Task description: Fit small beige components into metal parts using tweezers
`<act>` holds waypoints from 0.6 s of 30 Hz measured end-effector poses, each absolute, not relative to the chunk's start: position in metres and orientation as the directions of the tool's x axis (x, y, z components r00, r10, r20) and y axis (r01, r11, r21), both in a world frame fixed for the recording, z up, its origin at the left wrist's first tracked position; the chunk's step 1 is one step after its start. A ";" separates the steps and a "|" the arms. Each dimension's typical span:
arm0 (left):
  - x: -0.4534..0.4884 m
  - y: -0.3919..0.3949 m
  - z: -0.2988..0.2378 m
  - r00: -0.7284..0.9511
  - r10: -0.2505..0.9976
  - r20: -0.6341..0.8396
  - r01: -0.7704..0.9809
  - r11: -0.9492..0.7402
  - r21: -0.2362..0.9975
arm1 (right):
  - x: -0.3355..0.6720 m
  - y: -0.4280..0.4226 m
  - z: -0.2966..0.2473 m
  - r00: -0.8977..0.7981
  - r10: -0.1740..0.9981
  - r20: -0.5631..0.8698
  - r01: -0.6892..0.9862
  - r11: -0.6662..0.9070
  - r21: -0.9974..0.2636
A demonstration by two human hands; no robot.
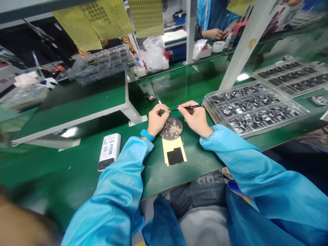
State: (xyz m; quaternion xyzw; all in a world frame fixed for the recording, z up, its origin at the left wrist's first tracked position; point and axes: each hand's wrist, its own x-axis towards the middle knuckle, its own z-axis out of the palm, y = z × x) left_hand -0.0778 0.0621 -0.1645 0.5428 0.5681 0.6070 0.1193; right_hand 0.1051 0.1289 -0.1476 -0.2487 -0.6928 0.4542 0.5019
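Head view: I am watching the right hand (195, 118) pinching black tweezers (188, 108) over a round mesh dish (179, 122) of little tan bits (171, 130), the left hand (156, 119) pinching something too small to see, and a clear tray (282, 123) holding many dark parts (246, 111).

Black tweezers (188, 108) with white lettering, a green workbench (64, 167), bright blue sleeves (256, 171)
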 end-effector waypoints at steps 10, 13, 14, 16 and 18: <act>-0.079 0.063 -0.167 -0.397 0.755 0.522 0.461 -0.327 0.825 | 0.106 0.128 -0.150 -0.395 0.771 0.499 -0.070 0.516 -0.854; -0.079 0.064 -0.168 -0.401 0.753 0.521 0.463 -0.324 0.825 | 0.107 0.127 -0.149 -0.398 0.768 0.502 -0.069 0.521 -0.851; -0.080 0.064 -0.168 -0.401 0.754 0.520 0.464 -0.322 0.825 | 0.107 0.127 -0.149 -0.399 0.766 0.504 -0.065 0.524 -0.849; -0.080 0.064 -0.168 -0.402 0.754 0.520 0.464 -0.322 0.825 | 0.107 0.126 -0.148 -0.401 0.760 0.512 -0.059 0.536 -0.842; -0.079 0.064 -0.167 -0.402 0.755 0.519 0.463 -0.321 0.826 | 0.107 0.126 -0.148 -0.398 0.752 0.525 -0.056 0.552 -0.832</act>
